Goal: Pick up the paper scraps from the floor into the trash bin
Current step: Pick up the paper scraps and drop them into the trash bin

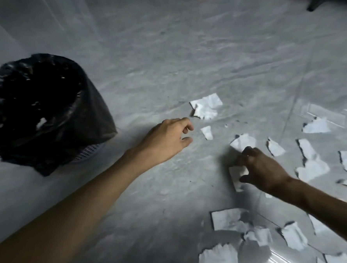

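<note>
1. Pinching a white paper scrap point(237, 177) between thumb and fingertips, the right hand point(261, 169) is closing on it low over the grey floor point(173, 60); the scrap's long axis is running near-far in the view, its lower end pointing toward the person.
2. Reaching forward with fingers and thumb apart, the left hand point(168, 139) is holding nothing, its fingertips just beside a small scrap point(207, 132).
3. A crumpled larger scrap point(206, 106) is lying beyond that small one, its long axis slanting up to the right.
4. Many more torn scraps are lying scattered across the right side of the floor.
5. The trash bin point(90, 152), lined with a black bag point(84, 105), is standing at the left, well apart from the held scrap, with a white bit showing inside.
</note>
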### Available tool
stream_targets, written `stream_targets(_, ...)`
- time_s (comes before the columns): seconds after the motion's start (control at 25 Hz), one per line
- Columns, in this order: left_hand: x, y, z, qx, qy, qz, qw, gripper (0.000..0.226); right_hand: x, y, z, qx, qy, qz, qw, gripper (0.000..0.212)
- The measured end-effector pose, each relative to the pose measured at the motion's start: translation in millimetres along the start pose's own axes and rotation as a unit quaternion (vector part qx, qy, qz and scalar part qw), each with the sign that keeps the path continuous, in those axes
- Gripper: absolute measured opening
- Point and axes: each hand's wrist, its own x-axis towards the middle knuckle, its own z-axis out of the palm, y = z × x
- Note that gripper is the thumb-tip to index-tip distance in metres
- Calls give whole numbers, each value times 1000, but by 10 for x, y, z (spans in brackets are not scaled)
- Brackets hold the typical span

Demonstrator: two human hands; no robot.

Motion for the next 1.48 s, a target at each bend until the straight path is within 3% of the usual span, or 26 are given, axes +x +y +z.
stream_targets(0.16,457,42,505,24,-23,5,999,35,-54,149,242,49,56,-42,996,14)
stream_targets(0.32,826,-38,950,79,-28,7,996,44,-43,256,180,166,152,-14,974,13)
stream_targets(0.4,928,-104,1064,129,-28,38,991,34,84,333,53,184,209,13,960,13)
stream_targets(0.56,960,-197,1091,89,2,47,995,4,460,384,-101,106,147,5,983,9)
stream_targets(0.68,943,-206,1050,39,96,40,994,4,572,343,-13,56,110,-8,992,7)
stream_targets(0.8,1189,-193,951,52,129,27,990,5,563,323,48,126,147,5,981,5)
stream_targets(0.88,1376,-204,948,87,62,9,994,8,499,282,22,208,192,39,958,1)
stream_targets(0.96,1448,-203,1017,113,18,2,993,12,402,235,-69,315,244,81,914,6)
stream_targets(1.16,1326,-192,1062,94,67,14,993,9,111,80,-305,560,258,155,771,9)
stream_targets(1.32,953,-36,885,-35,132,-42,990,5,-9,-212,-376,685,201,159,682,8)
stream_targets(1.4,682,89,643,-110,176,-65,976,8,-27,-371,-436,707,185,149,667,10)
stream_targets(1.48,429,211,282,-167,215,-69,960,11,-15,-563,-513,690,176,144,687,10)
